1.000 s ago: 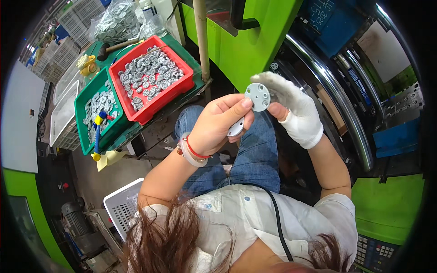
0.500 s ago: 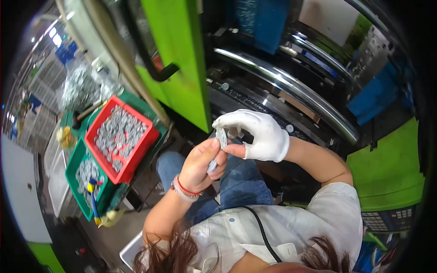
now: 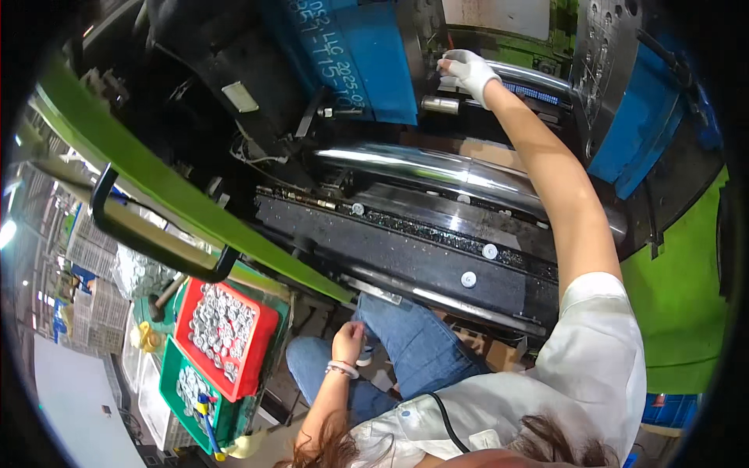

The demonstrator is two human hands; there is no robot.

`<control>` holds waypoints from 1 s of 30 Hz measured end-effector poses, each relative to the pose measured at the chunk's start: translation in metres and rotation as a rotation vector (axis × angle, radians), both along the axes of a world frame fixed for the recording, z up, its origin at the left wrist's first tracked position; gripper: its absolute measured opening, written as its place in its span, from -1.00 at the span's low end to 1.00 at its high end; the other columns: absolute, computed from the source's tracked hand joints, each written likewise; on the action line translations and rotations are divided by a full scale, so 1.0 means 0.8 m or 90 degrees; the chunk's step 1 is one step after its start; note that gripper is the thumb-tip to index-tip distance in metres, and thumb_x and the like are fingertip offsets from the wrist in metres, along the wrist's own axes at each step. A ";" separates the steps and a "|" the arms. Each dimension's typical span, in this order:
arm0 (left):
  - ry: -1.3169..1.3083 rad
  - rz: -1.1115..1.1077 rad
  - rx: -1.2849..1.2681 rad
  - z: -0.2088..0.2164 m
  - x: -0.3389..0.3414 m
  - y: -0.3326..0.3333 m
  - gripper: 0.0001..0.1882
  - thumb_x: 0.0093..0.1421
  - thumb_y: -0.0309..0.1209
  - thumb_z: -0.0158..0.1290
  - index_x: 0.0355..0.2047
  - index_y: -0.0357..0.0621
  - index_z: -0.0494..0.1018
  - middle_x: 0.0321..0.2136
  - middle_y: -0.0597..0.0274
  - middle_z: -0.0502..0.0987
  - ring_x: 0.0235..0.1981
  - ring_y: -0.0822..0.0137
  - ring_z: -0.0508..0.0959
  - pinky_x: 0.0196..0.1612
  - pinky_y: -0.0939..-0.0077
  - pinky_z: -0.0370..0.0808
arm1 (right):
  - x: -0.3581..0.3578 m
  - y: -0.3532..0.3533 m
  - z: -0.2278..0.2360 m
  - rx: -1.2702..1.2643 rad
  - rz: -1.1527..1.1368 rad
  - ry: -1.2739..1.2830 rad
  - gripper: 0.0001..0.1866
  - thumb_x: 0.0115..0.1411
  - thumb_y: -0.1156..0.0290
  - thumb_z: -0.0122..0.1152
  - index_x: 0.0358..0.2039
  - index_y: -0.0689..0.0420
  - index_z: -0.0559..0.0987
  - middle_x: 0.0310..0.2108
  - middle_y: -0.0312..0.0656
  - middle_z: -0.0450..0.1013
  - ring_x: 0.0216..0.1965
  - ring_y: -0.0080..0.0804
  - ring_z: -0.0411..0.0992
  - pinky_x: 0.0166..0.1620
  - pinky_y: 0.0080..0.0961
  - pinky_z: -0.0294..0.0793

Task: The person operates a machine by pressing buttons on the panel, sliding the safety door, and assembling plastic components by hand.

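My right hand (image 3: 470, 73), in a white glove with bare fingertips, reaches far into the machine, between its two blue-sided blocks. Its fingers are bent together at the steel face of the left block (image 3: 373, 58); what they grip, if anything, is too small to make out. Low over my jeans my bare left hand (image 3: 349, 342) is curled closed, its contents hidden. Small round metal pieces, one (image 3: 468, 279) and another (image 3: 490, 251), lie on the dark machine bed below my right arm.
Thick polished bars (image 3: 406, 165) cross the machine under my right arm. The green door (image 3: 156, 187) with a black handle stands at the left. Beside it are a red tray (image 3: 265, 343) and a green tray (image 3: 168, 374) of metal pieces, with a hammer (image 3: 165, 300) nearby.
My view has turned toward the machine. My hands were together on small round metal pieces; the right has moved away into the machine, and the left has stayed low near my lap.
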State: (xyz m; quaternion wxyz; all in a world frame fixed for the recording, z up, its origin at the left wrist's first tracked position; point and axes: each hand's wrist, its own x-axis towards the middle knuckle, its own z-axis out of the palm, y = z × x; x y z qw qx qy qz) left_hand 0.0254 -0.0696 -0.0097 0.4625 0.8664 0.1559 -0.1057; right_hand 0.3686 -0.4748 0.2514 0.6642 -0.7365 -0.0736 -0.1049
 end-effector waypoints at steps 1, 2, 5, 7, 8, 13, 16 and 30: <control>-0.011 0.018 0.010 -0.011 0.005 0.000 -0.81 0.24 -0.36 0.00 -0.29 -0.26 0.46 -0.60 0.34 0.49 -0.59 0.55 0.43 -0.49 0.67 0.36 | 0.013 0.000 -0.004 0.024 0.012 -0.002 -0.55 0.14 0.30 0.19 -0.02 0.28 0.39 -0.16 -0.16 0.44 -0.16 -0.41 0.44 -0.13 -0.53 0.46; -0.079 -0.014 -0.051 -0.017 0.008 0.001 -0.82 0.23 -0.37 0.00 -0.30 -0.26 0.46 -0.59 0.34 0.48 -0.57 0.55 0.43 -0.47 0.67 0.37 | 0.021 -0.001 -0.008 0.056 0.029 -0.014 -0.55 0.14 0.32 0.18 -0.01 0.30 0.39 -0.16 -0.15 0.44 -0.15 -0.42 0.44 -0.14 -0.54 0.47; -0.093 -0.040 -0.097 -0.025 0.014 0.003 -0.85 0.23 -0.41 0.01 -0.31 -0.26 0.45 -0.58 0.34 0.48 -0.55 0.55 0.44 -0.45 0.67 0.37 | 0.036 -0.002 -0.015 0.092 0.028 -0.013 -0.52 0.14 0.37 0.16 0.04 0.33 0.34 -0.09 -0.09 0.40 -0.11 -0.37 0.42 -0.09 -0.55 0.47; -0.085 -0.022 -0.082 -0.028 0.017 0.006 -0.85 0.23 -0.41 0.01 -0.32 -0.26 0.44 -0.58 0.35 0.47 -0.55 0.55 0.44 -0.45 0.67 0.37 | 0.039 -0.002 -0.019 0.121 0.029 -0.025 -0.50 0.14 0.39 0.15 0.06 0.33 0.32 -0.07 -0.07 0.39 -0.10 -0.35 0.42 -0.06 -0.55 0.48; -0.084 -0.029 -0.083 -0.030 0.018 0.008 -0.85 0.23 -0.41 0.01 -0.32 -0.26 0.44 -0.58 0.35 0.47 -0.55 0.55 0.44 -0.45 0.67 0.37 | 0.039 -0.003 -0.020 0.132 0.025 -0.024 -0.48 0.13 0.39 0.17 0.06 0.36 0.31 -0.07 -0.05 0.39 -0.12 -0.35 0.43 -0.07 -0.53 0.48; -0.071 -0.023 -0.123 -0.043 0.019 0.013 -0.86 0.22 -0.41 0.02 -0.33 -0.25 0.44 -0.59 0.33 0.47 -0.55 0.55 0.45 -0.46 0.67 0.37 | 0.038 -0.004 -0.018 0.136 0.015 -0.014 -0.45 0.11 0.42 0.20 0.07 0.39 0.30 -0.08 -0.03 0.39 -0.12 -0.34 0.44 -0.06 -0.52 0.50; -0.063 -0.027 -0.106 -0.045 0.020 0.014 -0.87 0.22 -0.42 0.01 -0.32 -0.25 0.44 -0.59 0.32 0.48 -0.56 0.54 0.46 -0.47 0.66 0.38 | 0.038 -0.004 -0.011 0.152 0.049 -0.014 -0.46 0.10 0.44 0.19 0.07 0.39 0.29 -0.07 -0.01 0.38 -0.10 -0.33 0.44 -0.06 -0.50 0.50; -0.086 -0.029 -0.109 -0.053 0.021 0.013 -0.84 0.22 -0.38 0.01 -0.33 -0.24 0.45 -0.61 0.34 0.47 -0.58 0.56 0.42 -0.49 0.64 0.35 | 0.068 0.015 -0.018 0.107 -0.071 -0.060 -0.56 0.13 0.46 0.13 0.02 0.35 0.37 -0.11 -0.09 0.43 -0.15 -0.35 0.45 -0.12 -0.47 0.51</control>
